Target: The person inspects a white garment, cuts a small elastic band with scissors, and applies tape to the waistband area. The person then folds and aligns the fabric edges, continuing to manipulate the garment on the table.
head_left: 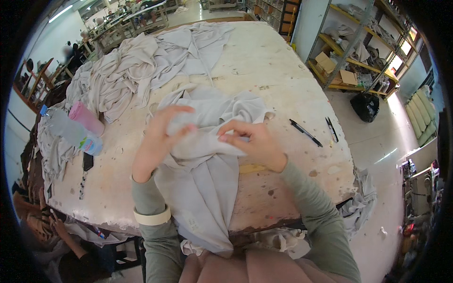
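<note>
A light grey piece of fabric (198,184), perhaps a garment, lies bunched on the table in front of me and drapes over its near edge. My right hand (259,144) pinches a fold of it between thumb and fingers. Over the left side of the cloth is my left hand (158,139), its thumb and fingers spread apart and somewhat blurred; nothing shows between them. Whether its fingertips touch the fabric is unclear.
A worn wooden table (264,61) carries a large heap of grey cloth (127,66) at the far left. Beside it are a water bottle (71,129), a pink tumbler (86,118) and a black phone-like object (88,161). A black pen (306,132) and thread snips (331,129) lie right.
</note>
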{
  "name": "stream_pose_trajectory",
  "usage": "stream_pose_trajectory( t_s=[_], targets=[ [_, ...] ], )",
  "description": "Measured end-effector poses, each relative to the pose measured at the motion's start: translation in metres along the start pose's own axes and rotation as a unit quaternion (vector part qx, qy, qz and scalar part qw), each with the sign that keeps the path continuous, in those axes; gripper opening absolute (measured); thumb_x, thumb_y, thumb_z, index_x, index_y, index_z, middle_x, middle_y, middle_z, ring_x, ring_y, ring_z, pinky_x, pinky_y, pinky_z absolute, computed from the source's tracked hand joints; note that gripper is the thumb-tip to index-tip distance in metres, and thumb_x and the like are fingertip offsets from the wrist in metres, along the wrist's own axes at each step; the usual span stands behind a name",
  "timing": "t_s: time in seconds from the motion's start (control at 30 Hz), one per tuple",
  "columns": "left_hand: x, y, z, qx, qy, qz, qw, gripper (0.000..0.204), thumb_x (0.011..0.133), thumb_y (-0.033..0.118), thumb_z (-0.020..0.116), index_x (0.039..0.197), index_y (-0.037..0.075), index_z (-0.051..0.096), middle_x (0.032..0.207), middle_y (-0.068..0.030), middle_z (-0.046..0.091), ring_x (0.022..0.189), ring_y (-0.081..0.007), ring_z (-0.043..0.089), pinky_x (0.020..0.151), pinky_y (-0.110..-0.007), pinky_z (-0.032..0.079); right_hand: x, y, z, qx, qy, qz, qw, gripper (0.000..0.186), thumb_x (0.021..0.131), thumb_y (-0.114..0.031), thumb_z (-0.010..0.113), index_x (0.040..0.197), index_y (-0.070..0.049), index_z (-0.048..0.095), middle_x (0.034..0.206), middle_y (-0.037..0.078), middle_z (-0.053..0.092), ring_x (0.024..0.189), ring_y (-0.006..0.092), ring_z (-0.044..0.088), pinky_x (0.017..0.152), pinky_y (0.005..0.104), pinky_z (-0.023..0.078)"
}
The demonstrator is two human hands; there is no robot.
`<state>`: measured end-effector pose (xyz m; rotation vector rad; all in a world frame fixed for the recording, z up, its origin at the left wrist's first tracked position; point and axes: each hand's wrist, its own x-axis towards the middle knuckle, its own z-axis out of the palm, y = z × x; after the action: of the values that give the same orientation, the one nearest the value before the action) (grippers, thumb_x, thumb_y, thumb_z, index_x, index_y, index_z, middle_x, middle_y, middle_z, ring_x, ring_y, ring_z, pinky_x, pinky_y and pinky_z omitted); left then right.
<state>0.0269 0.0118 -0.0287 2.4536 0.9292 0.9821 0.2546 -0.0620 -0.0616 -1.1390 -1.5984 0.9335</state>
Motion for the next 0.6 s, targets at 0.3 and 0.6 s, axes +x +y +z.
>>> stream_pose_trajectory(
  t_s=[0.3, 0.6],
  targets=[
    [-0.001, 0.026, -0.02, -0.269, -0.045, -0.146, 0.951, 0.016, 0.083, 0.012, 0.066, 0.093, 0.0, 0.063, 0.081, -0.0006, 0.061, 0.082, -0.0096, 0.055, 0.08, -0.025, 0.042, -0.002, -0.009, -0.02, 0.091, 0.003, 0.051, 0.994, 0.016, 0.082, -0.015, 0.072, 0.09, -0.001, 0.068, 0.081, -0.001, 0.063, 0.073, 0.0039, 0.053, 0.067, 0.0195, 0.042],
    [-0.012, 0.007, -0.047, -0.338, 0.091, -0.183, 0.919, 0.014, 0.09, 0.018, 0.06, 0.085, 0.004, 0.059, 0.08, 0.0038, 0.054, 0.08, -0.0056, 0.048, 0.077, -0.02, 0.034, 0.003, -0.006, -0.059, 0.024, -0.005, 0.035, 0.999, 0.02, 0.084, -0.019, 0.069, 0.088, 0.0, 0.068, 0.078, -0.001, 0.061, 0.075, 0.0061, 0.051, 0.068, 0.0221, 0.042]
  ],
)
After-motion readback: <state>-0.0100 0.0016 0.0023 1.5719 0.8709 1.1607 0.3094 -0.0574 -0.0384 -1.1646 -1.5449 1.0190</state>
